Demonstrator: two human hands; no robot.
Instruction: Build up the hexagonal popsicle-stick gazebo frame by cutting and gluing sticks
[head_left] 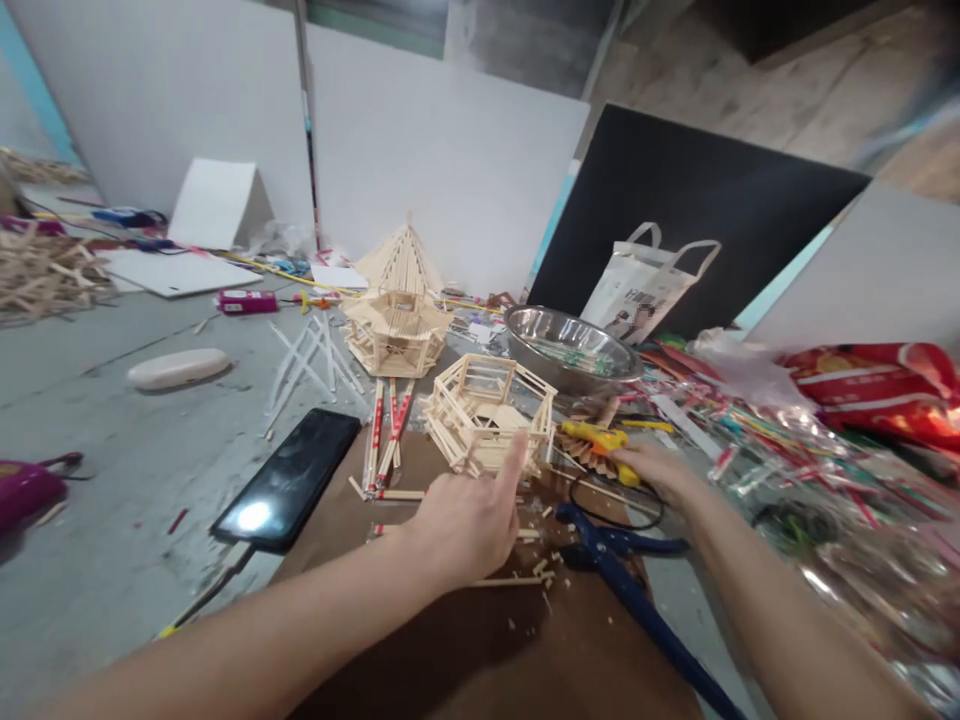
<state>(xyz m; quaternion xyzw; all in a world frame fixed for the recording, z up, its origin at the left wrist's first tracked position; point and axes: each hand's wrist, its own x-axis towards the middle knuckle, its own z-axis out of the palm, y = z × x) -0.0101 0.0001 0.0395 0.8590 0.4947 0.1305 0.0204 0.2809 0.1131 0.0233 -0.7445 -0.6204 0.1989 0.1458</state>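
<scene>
A hexagonal frame of wooden sticks lies tilted on a brown board. My left hand is just in front of it, one finger stretched up against its near side and the other fingers curled. My right hand reaches to the right of the frame and closes on a yellow tool with a black cord. Blue-handled cutters lie on the board between my arms. A finished stick pavilion with a pointed roof stands behind.
A black phone lies at the board's left edge. Wrapped chopsticks, a steel bowl, a white bag, red packets and clear wrappers crowd the right. Loose sticks pile at far left.
</scene>
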